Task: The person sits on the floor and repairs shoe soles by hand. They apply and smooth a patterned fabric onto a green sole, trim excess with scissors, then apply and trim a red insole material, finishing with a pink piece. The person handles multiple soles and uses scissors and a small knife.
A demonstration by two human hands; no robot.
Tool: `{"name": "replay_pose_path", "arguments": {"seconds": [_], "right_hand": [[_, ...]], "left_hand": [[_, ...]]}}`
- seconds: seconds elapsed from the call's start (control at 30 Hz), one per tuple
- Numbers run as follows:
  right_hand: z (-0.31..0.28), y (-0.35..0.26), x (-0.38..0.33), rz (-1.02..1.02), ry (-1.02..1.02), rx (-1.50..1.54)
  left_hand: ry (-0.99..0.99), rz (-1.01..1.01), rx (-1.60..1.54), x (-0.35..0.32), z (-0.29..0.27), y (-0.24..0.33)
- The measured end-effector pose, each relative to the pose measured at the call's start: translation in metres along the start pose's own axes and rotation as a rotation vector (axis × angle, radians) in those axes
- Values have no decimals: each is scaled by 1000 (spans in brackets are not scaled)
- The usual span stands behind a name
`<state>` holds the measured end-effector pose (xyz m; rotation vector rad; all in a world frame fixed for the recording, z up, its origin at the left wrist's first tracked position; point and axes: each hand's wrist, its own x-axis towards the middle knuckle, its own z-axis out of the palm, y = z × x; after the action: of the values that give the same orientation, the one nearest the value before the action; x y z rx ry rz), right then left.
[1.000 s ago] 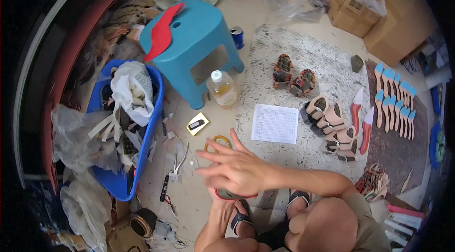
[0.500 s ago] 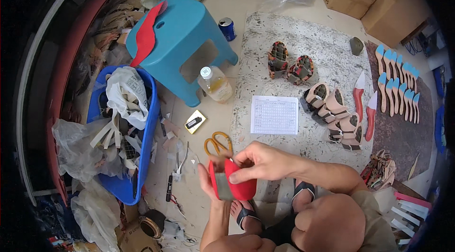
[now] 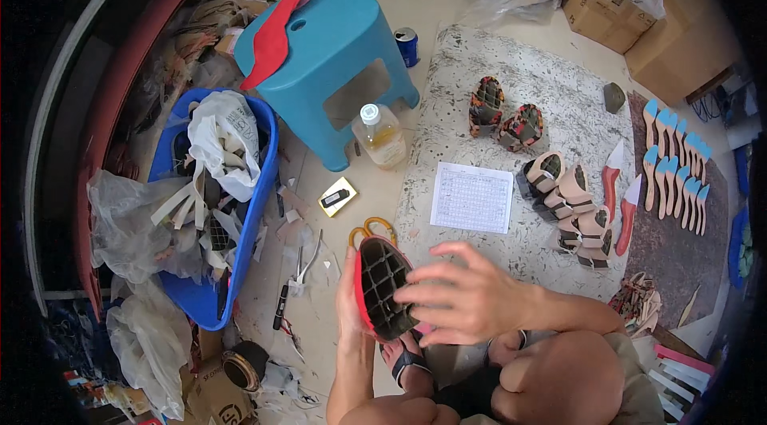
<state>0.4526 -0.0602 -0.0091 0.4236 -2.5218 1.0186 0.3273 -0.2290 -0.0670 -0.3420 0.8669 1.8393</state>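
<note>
My left hand [image 3: 349, 305] is closed round the left side of a red shoe part [image 3: 382, 285]. Its dark underside, crossed by a pale grid, faces up. My right hand [image 3: 467, 297] has its fingers spread, with fingertips over the right edge of the part; whether they touch it I cannot tell. Just beyond the part lie scissors with yellow handles [image 3: 372, 232], their blades hidden. To the left are pliers [image 3: 307, 259] and a black marker pen [image 3: 280, 307].
A blue bin [image 3: 268, 177] full of scraps stands at left, beside a turquoise stool [image 3: 343, 17] bearing a red strip [image 3: 272, 40]. A bottle [image 3: 382, 137], a paper sheet [image 3: 472, 197], shoe parts [image 3: 567, 193] and red-handled knives [image 3: 627, 217] lie beyond and right.
The red shoe part has been turned so its gridded underside shows. My right hand has let go of it and spread its fingers. The whole view has shifted slightly.
</note>
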Motion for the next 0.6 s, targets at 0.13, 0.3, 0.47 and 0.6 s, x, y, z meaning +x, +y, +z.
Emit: {"name": "replay_pose_path", "arguments": {"seconds": [0.13, 0.3, 0.47, 0.6], "right_hand": [[2, 26, -18, 544, 218, 466], [54, 29, -56, 1261, -43, 1723], [66, 21, -54, 1290, -19, 1983], [67, 19, -48, 1347, -23, 1975]], "left_hand": [[124, 146, -28, -1, 17, -2], [91, 247, -53, -1, 21, -11], [238, 355, 86, 0, 14, -18], [206, 400, 174, -1, 5, -21]]}}
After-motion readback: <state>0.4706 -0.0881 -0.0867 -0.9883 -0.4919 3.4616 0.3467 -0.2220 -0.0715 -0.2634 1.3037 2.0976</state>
